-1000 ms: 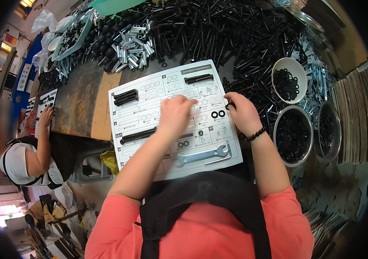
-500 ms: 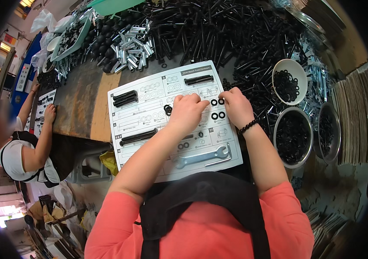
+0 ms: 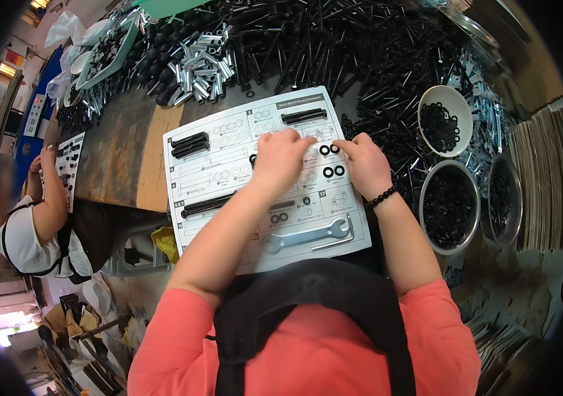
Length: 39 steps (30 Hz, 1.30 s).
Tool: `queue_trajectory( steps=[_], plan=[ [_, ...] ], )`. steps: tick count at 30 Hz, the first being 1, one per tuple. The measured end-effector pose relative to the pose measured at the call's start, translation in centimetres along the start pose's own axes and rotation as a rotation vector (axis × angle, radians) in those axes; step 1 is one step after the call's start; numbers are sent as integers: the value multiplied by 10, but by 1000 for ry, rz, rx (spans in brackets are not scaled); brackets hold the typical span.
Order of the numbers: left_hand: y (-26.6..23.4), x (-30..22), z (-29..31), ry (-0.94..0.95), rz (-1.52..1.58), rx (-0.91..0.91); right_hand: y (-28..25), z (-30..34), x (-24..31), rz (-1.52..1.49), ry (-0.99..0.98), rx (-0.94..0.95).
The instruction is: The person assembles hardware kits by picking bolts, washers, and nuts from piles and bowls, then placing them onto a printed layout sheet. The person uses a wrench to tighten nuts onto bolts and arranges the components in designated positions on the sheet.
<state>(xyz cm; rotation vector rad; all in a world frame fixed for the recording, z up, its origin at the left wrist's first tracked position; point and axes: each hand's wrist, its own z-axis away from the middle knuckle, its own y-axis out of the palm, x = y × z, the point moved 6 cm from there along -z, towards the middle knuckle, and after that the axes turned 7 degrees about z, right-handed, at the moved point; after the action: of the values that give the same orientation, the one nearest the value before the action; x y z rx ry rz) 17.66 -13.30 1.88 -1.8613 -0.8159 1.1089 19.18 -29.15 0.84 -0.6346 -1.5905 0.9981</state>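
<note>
Settle the upper black washers (image 3: 329,150) flat on the printed sheet's (image 3: 351,208) right side with light fingertip pressure from the right hand (image 3: 366,168), just touching them, though whether it or the curled left hand (image 3: 280,158) grips anything, I cannot tell.

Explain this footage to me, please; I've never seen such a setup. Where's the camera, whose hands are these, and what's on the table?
There's no machine: one person works bare-handed. All the pictures come from a wide fisheye camera on that person's head, looking down, so straight edges bend.

A printed sheet lies before them, bearing black bolts, black rings, a wrench and a hex key. The right hand has its fingertips by the upper pair of rings; the left hand is over the sheet. I can't tell whether either grips anything.

Beyond are heaped silver tubes; another person is at left.
</note>
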Motion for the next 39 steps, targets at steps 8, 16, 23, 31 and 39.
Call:
queue_trajectory(
  steps=[8,16,23,31,39],
  plan=[
    [-47,54,35,-124,-80,-46,22,-13,47,72,-226,52],
    [-30,42,44,-26,-102,5,47,-29,77,129,-346,59],
    [-24,56,32,-73,-158,-8,39,-37,56,239,-190,106],
    [-14,44,15,-89,-130,102,38,-37,61,233,-197,97],
    [-58,77,44,-185,-97,-5,41,-26,82,140,-396,74]
  ],
)
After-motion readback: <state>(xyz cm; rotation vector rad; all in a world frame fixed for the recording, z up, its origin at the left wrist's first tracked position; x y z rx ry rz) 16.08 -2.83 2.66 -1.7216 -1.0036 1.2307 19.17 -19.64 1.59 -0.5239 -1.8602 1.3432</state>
